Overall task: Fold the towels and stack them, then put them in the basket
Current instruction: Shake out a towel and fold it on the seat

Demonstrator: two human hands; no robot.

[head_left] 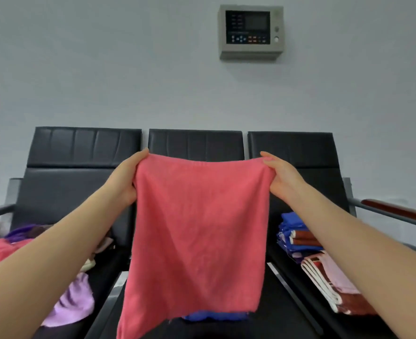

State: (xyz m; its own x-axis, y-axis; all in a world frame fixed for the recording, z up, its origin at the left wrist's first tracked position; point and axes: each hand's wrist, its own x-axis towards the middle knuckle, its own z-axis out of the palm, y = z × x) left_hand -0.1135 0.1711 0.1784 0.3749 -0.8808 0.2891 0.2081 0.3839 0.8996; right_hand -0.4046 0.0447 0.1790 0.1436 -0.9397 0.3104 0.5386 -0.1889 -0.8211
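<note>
Hands hold a coral-pink towel [197, 231] spread out in the air in front of a row of three black padded seats [194, 144]. The left hand [126, 182] pinches the towel's upper left corner, its thumb lying along the top edge and its fingers [134, 192] tucked behind the cloth. The right hand [281, 178] pinches the upper right corner in the same way, thumb on the near side and the other fingers hidden behind the fabric. Between the two hands the top edge sags slightly, and the towel hangs down flat in a single layer, its lower hem a little uneven and lower on the left side.

Just under the hem, on the middle seat, a strip of blue cloth [214, 315] shows; most of it is hidden by the hanging towel. On the left seat lies a loose heap of unfolded towels [75, 299], lilac, purple, pink and cream among them, partly covered by the left forearm. On the right seat sit folded towels: a blue stack [293, 231] with a red-brown one in it toward the back, and nearer the camera a pile of pink, white-edged and dark red ones [329, 282]. A wooden armrest [397, 210] on a grey metal frame runs along the right end of the seats. On the pale wall above hangs a grey control panel [250, 30] with a dark screen and small buttons.
</note>
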